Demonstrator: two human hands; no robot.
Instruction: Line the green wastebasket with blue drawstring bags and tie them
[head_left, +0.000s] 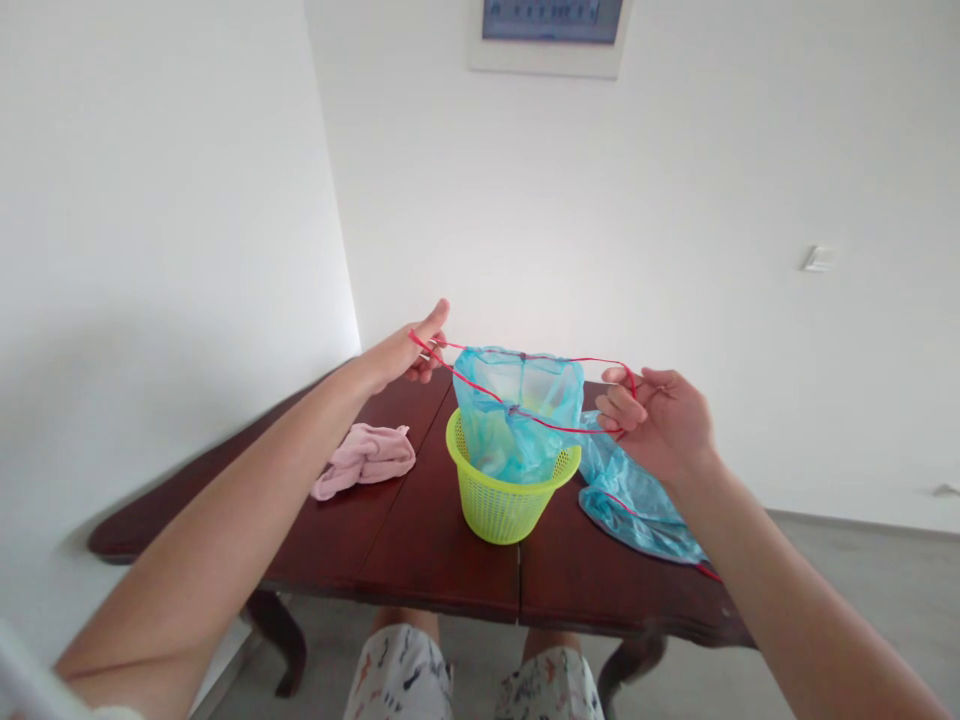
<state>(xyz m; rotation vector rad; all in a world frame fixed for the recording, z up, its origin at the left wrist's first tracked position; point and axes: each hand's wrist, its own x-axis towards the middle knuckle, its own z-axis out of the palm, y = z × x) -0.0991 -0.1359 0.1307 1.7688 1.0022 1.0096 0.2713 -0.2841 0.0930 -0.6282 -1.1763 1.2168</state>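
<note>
A light-blue plastic bag hangs with its lower part inside a yellow-green perforated basket, its mouth held wide above the rim. The red drawstring of the bag is pulled out to both sides in two loops. On the left, the loop runs over my left hand, whose thumb points up while the fingers curl around the string. My right hand hooks the other loop with bent fingers, palm turned upward. Both hands are above the table, on either side of the basket.
On the dark red-brown wooden table, a folded pink cloth lies left of the basket. Another blue bag with red string lies crumpled to the right, partly under my right arm. A white wall stands behind the table.
</note>
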